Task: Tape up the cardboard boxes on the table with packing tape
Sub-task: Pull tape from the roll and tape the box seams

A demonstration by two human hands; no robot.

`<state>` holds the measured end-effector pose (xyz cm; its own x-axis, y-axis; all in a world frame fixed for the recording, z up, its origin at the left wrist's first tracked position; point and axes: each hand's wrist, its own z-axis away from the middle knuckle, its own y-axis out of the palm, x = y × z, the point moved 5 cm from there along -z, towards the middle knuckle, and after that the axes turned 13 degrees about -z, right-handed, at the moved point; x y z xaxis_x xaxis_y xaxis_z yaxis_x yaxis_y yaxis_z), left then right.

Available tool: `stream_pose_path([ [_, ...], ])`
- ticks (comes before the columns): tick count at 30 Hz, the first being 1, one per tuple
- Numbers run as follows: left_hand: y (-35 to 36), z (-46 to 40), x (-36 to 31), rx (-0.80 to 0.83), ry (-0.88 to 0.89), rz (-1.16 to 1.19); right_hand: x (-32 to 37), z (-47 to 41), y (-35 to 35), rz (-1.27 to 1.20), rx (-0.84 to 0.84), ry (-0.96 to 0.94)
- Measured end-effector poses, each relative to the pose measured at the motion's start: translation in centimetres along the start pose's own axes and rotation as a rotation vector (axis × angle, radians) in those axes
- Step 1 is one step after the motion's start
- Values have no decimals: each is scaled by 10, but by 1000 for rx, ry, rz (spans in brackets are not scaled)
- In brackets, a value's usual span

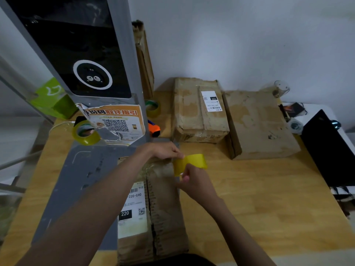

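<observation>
1. Head view: the worn brown cardboard box with a white label [153,208] lies on the wooden worktop [259,198], nearest the person.
2. The left hand [165,150] pinches one end of a yellow strip of packing tape [190,163] at the far end of this box.
3. The right hand [194,179] pinches the other end, probably to keep it tight.
4. Two more brown boxes [199,112] wait beyond this box.

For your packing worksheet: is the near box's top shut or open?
Shut: the near box has both flaps flat, meeting along a centre seam.
</observation>
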<state>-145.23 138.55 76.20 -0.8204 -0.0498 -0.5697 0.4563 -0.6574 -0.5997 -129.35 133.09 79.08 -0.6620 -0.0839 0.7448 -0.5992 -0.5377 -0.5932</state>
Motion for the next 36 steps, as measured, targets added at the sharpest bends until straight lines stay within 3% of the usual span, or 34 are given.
stream_pose_path([
  [5, 0, 6, -6, -5, 7, 13, -55, 8, -22, -118, -34, 226],
  [9, -1, 8, -11, -13, 23, 16, -55, -3, -40, -77, -210, 93],
  [12, 0, 7, -9, -7, 7, 5, -36, -23, -45, 95, -110, -50],
  [15, 3, 1, -1, -12, -3, -20, -24, -44, -40, 383, 39, -43],
  [19, 5, 4, 3, -7, -9, 0, -22, -54, -38, 450, 78, -96],
  [24, 8, 16, 23, -7, -155, 41, -43, -45, -44, 272, 24, -60],
  [27, 13, 21, 22, -32, -249, -71, -54, -39, -49, 169, -54, -23],
  [32, 17, 11, 6, -301, -314, -367, -57, -26, -52, -63, -152, 50],
  [34, 14, 13, -1, -400, -282, -310, -59, -19, -50, -314, -124, 92],
  [36, 7, 23, -16, -536, -200, -88, -56, -11, -44, -530, -63, 115],
])
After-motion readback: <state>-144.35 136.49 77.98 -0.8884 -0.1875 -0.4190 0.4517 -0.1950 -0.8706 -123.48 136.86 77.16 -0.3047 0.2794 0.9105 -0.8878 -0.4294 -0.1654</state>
